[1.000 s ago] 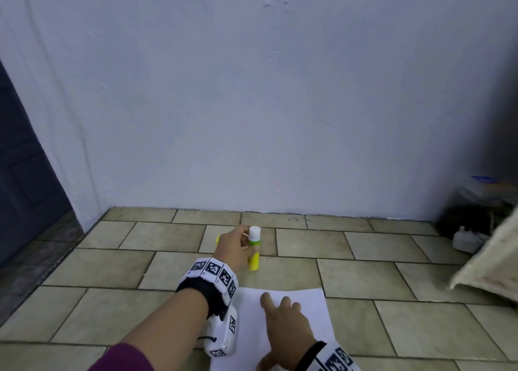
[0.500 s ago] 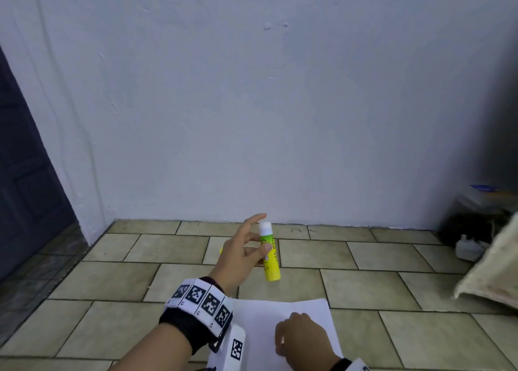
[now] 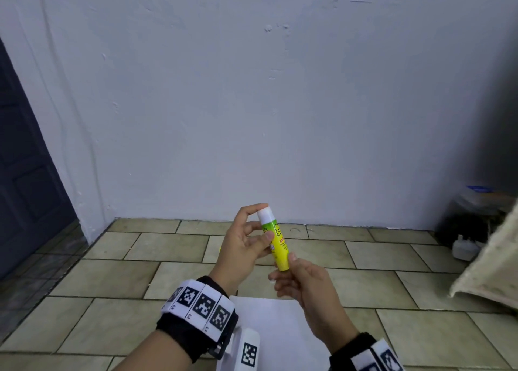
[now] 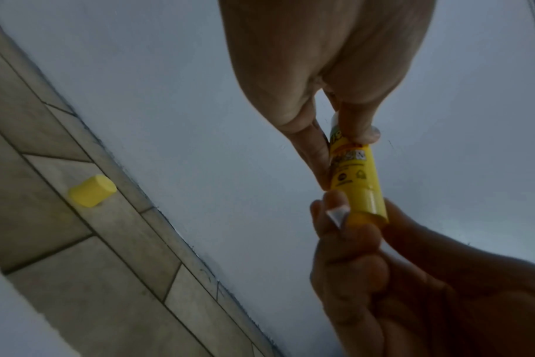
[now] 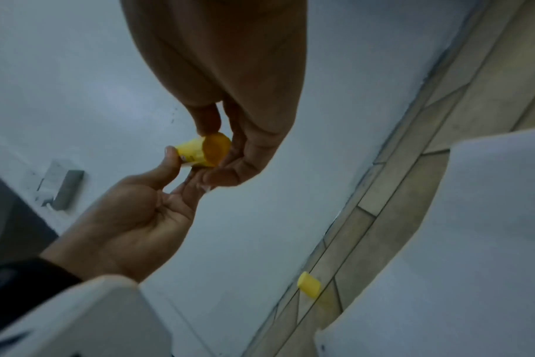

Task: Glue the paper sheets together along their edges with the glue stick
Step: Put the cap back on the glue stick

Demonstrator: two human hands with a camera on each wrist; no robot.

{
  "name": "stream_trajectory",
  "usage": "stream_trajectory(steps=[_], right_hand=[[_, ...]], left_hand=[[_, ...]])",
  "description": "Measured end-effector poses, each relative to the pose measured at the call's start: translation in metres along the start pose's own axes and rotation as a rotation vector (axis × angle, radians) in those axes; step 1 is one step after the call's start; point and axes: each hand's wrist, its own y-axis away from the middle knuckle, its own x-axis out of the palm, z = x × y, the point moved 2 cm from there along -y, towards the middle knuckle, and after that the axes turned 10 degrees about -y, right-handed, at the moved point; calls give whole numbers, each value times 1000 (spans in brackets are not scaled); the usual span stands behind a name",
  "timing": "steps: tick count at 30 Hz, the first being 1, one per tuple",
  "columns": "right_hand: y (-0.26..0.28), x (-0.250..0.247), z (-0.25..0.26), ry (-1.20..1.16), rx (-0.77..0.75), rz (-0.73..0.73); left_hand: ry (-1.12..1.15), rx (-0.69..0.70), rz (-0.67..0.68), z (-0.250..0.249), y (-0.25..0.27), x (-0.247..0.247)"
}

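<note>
A yellow-green glue stick (image 3: pixel 276 240) with its white tip bare is held upright in the air above the tiled floor. My left hand (image 3: pixel 260 225) pinches its upper body between thumb and fingers, index finger by the tip. My right hand (image 3: pixel 291 272) pinches the stick's bottom end. In the left wrist view the glue stick (image 4: pixel 356 178) hangs between both hands. Its yellow cap (image 4: pixel 92 194) lies on the floor by the wall, and this cap (image 5: pixel 309 286) also shows in the right wrist view. White paper (image 3: pixel 269 323) lies flat on the floor under my wrists.
A pale wall (image 3: pixel 280 118) stands close behind the floor strip. A dark door (image 3: pixel 25 174) is at the left. At the right, a woven cloth (image 3: pixel 493 264) hangs over the floor, with a white plug (image 3: pixel 465 248) and dark clutter in the corner.
My left hand has lifted the glue stick off the floor and brought it nearer. My right hand has left the paper and taken hold of the stick's bottom end.
</note>
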Motion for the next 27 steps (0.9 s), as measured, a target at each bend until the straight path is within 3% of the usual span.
stream_trajectory(steps=[6, 11, 17, 22, 27], right_hand=[[2, -4, -1, 69, -201, -106], [0, 0, -1, -168, -115, -85], [-2, -6, -3, -64, -275, -161], [-3, -6, -8, -284, -189, -128], [-3, -10, -5, -156, -287, -147]], left_hand=[[34, -1, -5, 0, 4, 1], [38, 7, -9, -3, 2, 2], [66, 10, -26, -3, 2, 4], [67, 20, -36, -1, 1, 4], [67, 13, -40, 1, 1, 6]])
